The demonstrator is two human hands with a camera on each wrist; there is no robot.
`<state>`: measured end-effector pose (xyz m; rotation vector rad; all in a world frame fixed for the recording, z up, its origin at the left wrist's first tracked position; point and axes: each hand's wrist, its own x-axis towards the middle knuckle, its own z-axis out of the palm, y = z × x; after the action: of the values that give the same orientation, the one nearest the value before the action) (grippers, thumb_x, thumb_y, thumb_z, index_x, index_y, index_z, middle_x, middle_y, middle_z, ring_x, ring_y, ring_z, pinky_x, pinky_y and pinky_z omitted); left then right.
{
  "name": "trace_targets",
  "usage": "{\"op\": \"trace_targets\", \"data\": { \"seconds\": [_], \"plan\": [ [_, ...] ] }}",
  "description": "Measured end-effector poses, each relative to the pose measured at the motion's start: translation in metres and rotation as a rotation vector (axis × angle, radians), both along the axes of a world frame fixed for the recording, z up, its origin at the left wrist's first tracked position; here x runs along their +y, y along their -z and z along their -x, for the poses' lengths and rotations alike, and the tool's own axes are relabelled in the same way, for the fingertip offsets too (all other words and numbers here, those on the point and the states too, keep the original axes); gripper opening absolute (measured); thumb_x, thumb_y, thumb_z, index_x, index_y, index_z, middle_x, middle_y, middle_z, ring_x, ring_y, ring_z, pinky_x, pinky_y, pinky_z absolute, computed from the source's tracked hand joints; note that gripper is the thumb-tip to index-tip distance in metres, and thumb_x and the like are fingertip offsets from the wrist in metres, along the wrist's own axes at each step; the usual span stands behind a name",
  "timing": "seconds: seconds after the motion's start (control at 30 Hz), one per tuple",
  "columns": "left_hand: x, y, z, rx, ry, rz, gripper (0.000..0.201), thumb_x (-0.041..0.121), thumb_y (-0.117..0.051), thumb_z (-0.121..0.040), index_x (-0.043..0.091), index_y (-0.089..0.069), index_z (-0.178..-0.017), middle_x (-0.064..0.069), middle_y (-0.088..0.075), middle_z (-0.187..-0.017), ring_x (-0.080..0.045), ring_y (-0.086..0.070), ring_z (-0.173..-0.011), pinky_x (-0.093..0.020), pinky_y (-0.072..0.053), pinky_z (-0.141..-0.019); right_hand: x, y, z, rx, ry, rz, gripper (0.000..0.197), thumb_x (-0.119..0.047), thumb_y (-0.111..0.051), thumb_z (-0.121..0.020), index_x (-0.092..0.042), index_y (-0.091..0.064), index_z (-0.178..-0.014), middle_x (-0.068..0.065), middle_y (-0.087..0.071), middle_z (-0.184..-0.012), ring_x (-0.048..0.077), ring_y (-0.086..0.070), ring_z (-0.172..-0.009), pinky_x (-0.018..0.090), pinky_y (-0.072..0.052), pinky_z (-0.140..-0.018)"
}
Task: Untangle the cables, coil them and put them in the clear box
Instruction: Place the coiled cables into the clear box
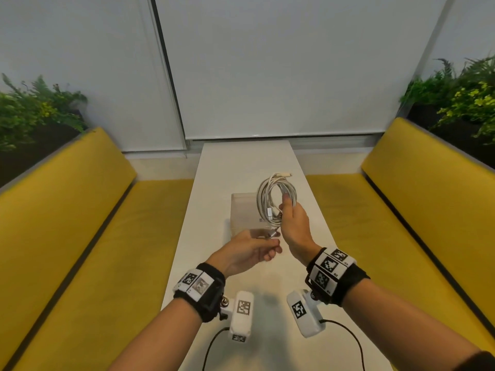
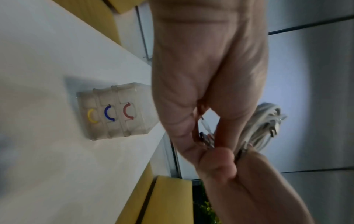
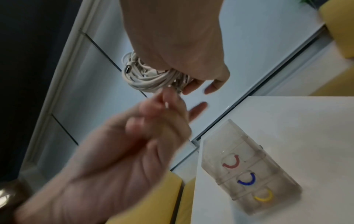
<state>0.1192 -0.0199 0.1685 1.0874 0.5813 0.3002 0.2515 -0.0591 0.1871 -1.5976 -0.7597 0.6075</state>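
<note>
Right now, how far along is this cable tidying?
Done: the white cables are wound into a coil, gripped in the right hand above the table. In hand: the left hand pinches a loose plug end by its fingers. Left: tucking that end and putting the coil in the clear box, which looks empty.

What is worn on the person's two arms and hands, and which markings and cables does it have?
The left hand and right hand are bare, without sleeves. Each wrist carries a black fabric band with white square tags printed in black patterns, plus a white boxy camera bearing similar tags and trailing a thin black cable.
</note>
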Motion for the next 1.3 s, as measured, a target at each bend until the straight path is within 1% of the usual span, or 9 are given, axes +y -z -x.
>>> {"op": "trace_targets", "data": {
  "seconds": [0.17, 0.3, 0.5, 0.6, 0.7, 0.9, 1.03, 1.13, 1.3],
  "plan": [
    [-0.015, 0.004, -0.005, 0.172, 0.297, -0.236, 0.037, 0.043, -0.049, -0.102, 0.015, -0.062, -0.123, -0.015, -0.071, -0.102, -0.023, -0.063, -0.071, -0.027, -0.050, -0.057, 0.001, -0.024, 0.000, 0.021, 0.013, -0.042, 0.039, -0.046, -0.031, -0.104, -0.017, -0.054, -0.094, -0.008, -0.058, -0.090, 0.007, -0.056, -0.084, 0.026, -0.041, -0.079],
    [-0.011, 0.001, -0.014, -0.140, -0.007, -0.184, 0.051, 0.032, -0.054, -0.094, 0.020, -0.046, -0.142, -0.016, -0.056, -0.138, -0.027, -0.063, -0.110, -0.043, -0.057, -0.084, 0.006, -0.023, 0.000, 0.107, -0.015, -0.069, 0.048, -0.051, -0.031, -0.102, -0.011, -0.056, -0.104, -0.002, -0.064, -0.092, 0.011, -0.062, -0.083, 0.021, -0.046, -0.067],
    [-0.011, -0.005, -0.033, -0.065, -0.218, -0.491, 0.078, 0.071, -0.060, -0.084, 0.032, -0.038, -0.148, 0.007, -0.053, -0.147, -0.012, -0.047, -0.138, -0.046, -0.034, -0.118, 0.014, -0.010, 0.003, 0.188, -0.004, -0.140, 0.052, -0.061, -0.036, -0.097, -0.021, -0.069, -0.089, 0.015, -0.072, -0.098, 0.031, -0.067, -0.101, 0.045, -0.058, -0.087],
    [-0.014, -0.015, -0.048, -0.106, -0.402, -0.422, 0.070, 0.067, -0.063, -0.084, 0.031, -0.044, -0.140, 0.002, -0.065, -0.131, -0.013, -0.061, -0.123, -0.041, -0.047, -0.107, 0.014, -0.008, 0.010, 0.131, -0.023, -0.130, 0.056, -0.060, -0.035, -0.098, -0.019, -0.071, -0.086, 0.019, -0.071, -0.101, 0.028, -0.069, -0.099, 0.041, -0.059, -0.081],
    [-0.016, -0.019, -0.052, -0.161, -0.607, -0.365, 0.065, 0.059, -0.057, -0.084, 0.017, -0.056, -0.132, -0.005, -0.073, -0.115, -0.017, -0.069, -0.109, -0.026, -0.056, -0.086, 0.012, -0.009, 0.021, 0.118, -0.047, -0.028, 0.052, -0.060, -0.025, -0.099, -0.022, -0.060, -0.095, 0.010, -0.055, -0.115, 0.024, -0.058, -0.110, 0.044, -0.053, -0.096],
    [-0.002, -0.011, -0.039, -0.083, -0.782, -0.431, 0.074, 0.077, -0.054, -0.081, 0.015, -0.063, -0.123, -0.010, -0.075, -0.103, -0.023, -0.071, -0.097, -0.038, -0.058, -0.082, 0.009, -0.003, 0.033, -0.226, -0.111, 0.052, 0.047, -0.055, -0.019, -0.100, -0.022, -0.052, -0.106, 0.005, -0.041, -0.113, 0.021, -0.039, -0.111, 0.046, -0.037, -0.105],
    [0.014, -0.018, -0.012, -0.070, -0.750, -0.362, 0.047, 0.049, -0.047, -0.101, 0.009, -0.071, -0.099, -0.013, -0.076, -0.091, -0.027, -0.072, -0.086, -0.038, -0.057, -0.073, -0.003, 0.000, 0.031, -0.530, -0.201, 0.000, 0.051, -0.053, -0.017, -0.099, -0.018, -0.053, -0.091, 0.002, -0.036, -0.102, 0.021, -0.036, -0.102, 0.041, -0.038, -0.099],
    [0.016, -0.017, 0.011, -0.116, -0.622, -0.162, 0.044, 0.042, -0.047, -0.103, 0.004, -0.069, -0.107, -0.019, -0.077, -0.099, -0.032, -0.075, -0.091, -0.041, -0.061, -0.070, -0.009, -0.009, 0.023, -0.574, -0.277, -0.055, 0.045, -0.045, -0.027, -0.104, -0.024, -0.050, -0.070, 0.002, -0.039, -0.093, 0.022, -0.046, -0.089, 0.035, -0.042, -0.085],
    [0.010, 0.011, 0.046, -0.054, -0.604, 0.073, 0.031, 0.036, -0.053, -0.102, 0.006, -0.059, -0.098, -0.016, -0.074, -0.083, -0.011, -0.047, -0.040, -0.016, -0.023, -0.030, -0.004, 0.011, 0.008, -0.451, -0.275, -0.023, 0.074, -0.044, -0.028, -0.105, -0.019, -0.067, -0.046, -0.003, -0.061, -0.052, 0.005, -0.057, -0.054, 0.024, -0.044, -0.065]
  ]
}}
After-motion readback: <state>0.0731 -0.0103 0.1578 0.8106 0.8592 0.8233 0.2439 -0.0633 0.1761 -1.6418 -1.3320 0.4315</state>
